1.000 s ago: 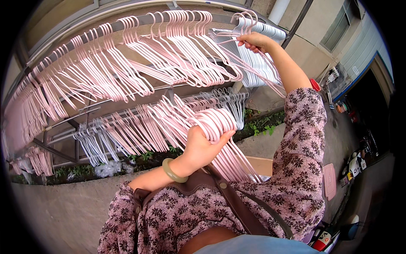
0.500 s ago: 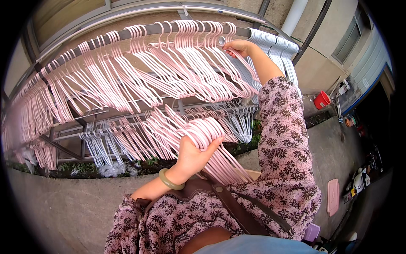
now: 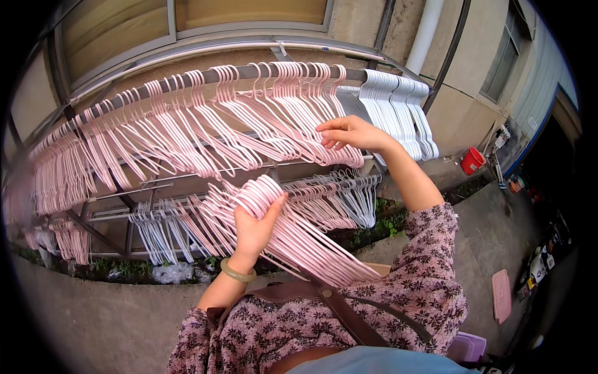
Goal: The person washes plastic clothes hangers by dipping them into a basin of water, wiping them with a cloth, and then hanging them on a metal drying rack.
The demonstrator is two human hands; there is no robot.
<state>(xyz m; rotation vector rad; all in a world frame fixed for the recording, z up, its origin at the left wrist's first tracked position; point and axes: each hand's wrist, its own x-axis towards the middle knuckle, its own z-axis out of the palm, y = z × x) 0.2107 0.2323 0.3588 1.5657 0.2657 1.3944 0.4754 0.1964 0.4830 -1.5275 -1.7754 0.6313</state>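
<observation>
My left hand is wrapped round the hooked ends of a thick bunch of pink clothes hangers. The bunch slants down to the right across my front. My right hand is raised before the upper rail, its fingers loosely bent and apart with nothing seen in them. Just behind its fingertips hang many pink hangers, closely packed along the rail. White hangers fill the rail's right end, beyond a short bare stretch of bar.
A lower rail carries more pink and white hangers. Crumpled clear plastic lies among weeds along the wall. A red bucket stands at the right. On the concrete floor lie a flat pink panel and a purple container.
My right hand has come down and away from the rail, letting go of the pink hanger it touched there. My left hand has shifted left and down with its bunch. The view has tilted up.
</observation>
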